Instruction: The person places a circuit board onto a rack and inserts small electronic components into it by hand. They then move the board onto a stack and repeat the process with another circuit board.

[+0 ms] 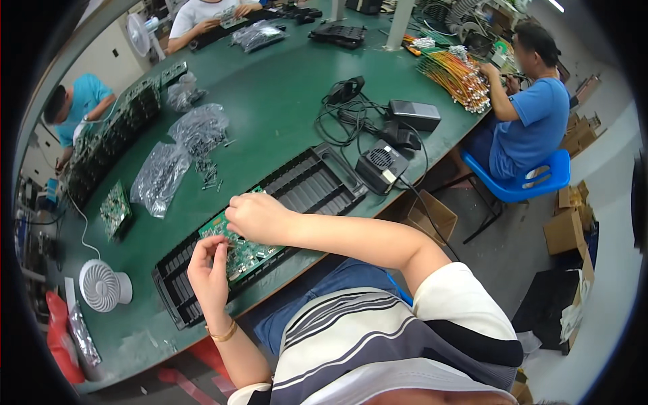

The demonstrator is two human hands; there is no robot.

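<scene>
A green circuit board (pixel 248 260) crowded with small parts lies on a long black slotted rack (pixel 304 192) at the table's near edge. My left hand (pixel 210 270) is over the board's left side, thumb and forefinger brought together near its surface. Over the board's far part, my right hand (pixel 260 219) is closed with its fingers curled down. The fingertips of both hands are close to each other, and whatever they pinch is too small or hidden to make out. Beyond the rack, loose screws (pixel 208 174) spill from a clear plastic bag (pixel 202 128).
Another clear bag (pixel 160 177) and a second circuit board (pixel 115 209) lie left. A small white fan (pixel 104 285) stands near left. Right of the rack are a black device with a round grille (pixel 383 164), a power brick (pixel 414 115) and tangled cables. Several people work around the table.
</scene>
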